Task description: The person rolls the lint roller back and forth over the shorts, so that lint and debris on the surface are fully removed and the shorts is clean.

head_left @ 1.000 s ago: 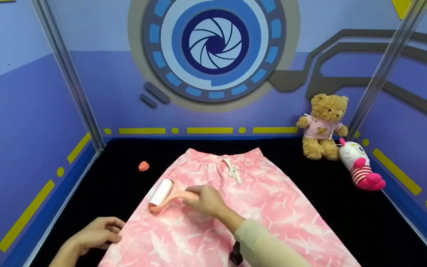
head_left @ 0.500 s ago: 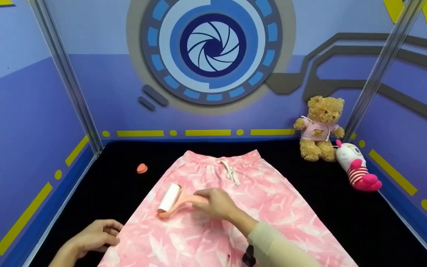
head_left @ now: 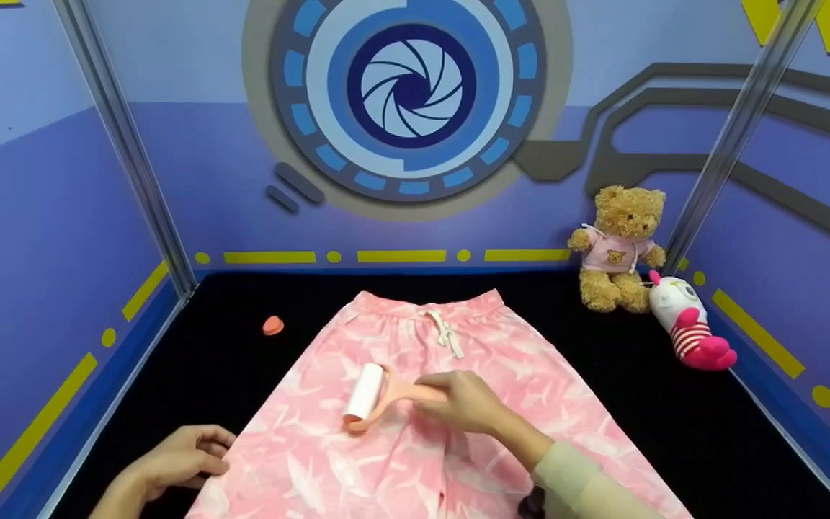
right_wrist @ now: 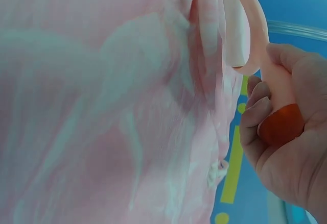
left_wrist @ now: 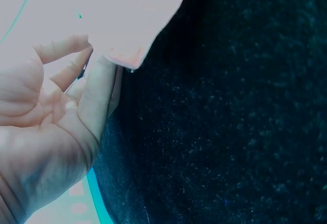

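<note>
Pink shorts (head_left: pixel 314 440) with a white shark print and a white drawstring (head_left: pixel 444 333) lie spread on the black surface, waistband away from me. My right hand (head_left: pixel 469 400) grips the peach handle of a lint roller (head_left: pixel 366 393), fingers curled round it in the right wrist view. Its white roll is at the fabric, left of the middle seam. At the left side edge of the shorts, my left hand (head_left: pixel 188 458) pinches the fabric; in the left wrist view the fingertips (left_wrist: pixel 84 41) meet at the hem corner (left_wrist: pixel 127 58).
A small coral-coloured piece (head_left: pixel 273 326) lies left of the waistband. At the back right sit a teddy bear (head_left: pixel 620 249) in a pink hoodie and a white-and-pink plush toy (head_left: pixel 690 324). Printed blue walls (head_left: pixel 40 238) enclose the surface.
My right hand has moved the lint roller rightward across the shorts, from near their left edge toward the middle seam. The left hand has stayed at the edge.
</note>
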Motion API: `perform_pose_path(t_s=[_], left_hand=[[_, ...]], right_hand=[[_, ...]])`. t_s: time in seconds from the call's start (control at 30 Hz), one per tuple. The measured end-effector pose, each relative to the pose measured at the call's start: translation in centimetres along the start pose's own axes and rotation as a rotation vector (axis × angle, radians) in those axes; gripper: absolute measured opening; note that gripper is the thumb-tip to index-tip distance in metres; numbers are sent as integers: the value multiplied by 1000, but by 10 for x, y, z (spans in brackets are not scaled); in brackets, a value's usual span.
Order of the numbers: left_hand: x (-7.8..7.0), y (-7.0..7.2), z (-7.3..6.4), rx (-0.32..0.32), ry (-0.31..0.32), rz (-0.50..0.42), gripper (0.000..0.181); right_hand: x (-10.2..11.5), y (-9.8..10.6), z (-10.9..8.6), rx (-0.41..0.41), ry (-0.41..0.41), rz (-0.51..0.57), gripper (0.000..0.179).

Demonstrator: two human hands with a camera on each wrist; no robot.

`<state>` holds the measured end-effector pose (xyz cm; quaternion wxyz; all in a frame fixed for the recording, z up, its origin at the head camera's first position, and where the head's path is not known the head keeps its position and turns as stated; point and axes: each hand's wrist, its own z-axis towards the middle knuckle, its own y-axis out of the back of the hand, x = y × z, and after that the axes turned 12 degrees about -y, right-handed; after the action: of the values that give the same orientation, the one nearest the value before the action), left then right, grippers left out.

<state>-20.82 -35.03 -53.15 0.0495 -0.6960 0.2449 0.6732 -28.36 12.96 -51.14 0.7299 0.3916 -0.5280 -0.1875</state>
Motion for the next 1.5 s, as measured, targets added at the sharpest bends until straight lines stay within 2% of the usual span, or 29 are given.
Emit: perform_pose_path(t_s=[0.2, 0.67, 0.83, 1.0, 1.3, 1.5], left_hand=[[-2, 0, 1, 9, -11, -6, 37], [-2, 0, -1, 5, 1, -15, 37], [-3, -1, -1, 5, -3, -15, 37], [-2, -1, -1, 2, -3, 0, 36], [-1, -1, 0, 1, -7, 4, 35], [0, -1, -1, 0, -4, 1, 36]], right_hand=[[-19, 14, -14, 1, 8, 31, 27], [-51, 49, -40, 83, -87, 33, 25], [-60, 57, -47, 89, -116, 47, 25], [-61, 57, -48, 58, -121, 78, 29], [-53, 57, -42, -68, -143, 281, 33], [-40, 58, -29, -98, -144, 318, 33]])
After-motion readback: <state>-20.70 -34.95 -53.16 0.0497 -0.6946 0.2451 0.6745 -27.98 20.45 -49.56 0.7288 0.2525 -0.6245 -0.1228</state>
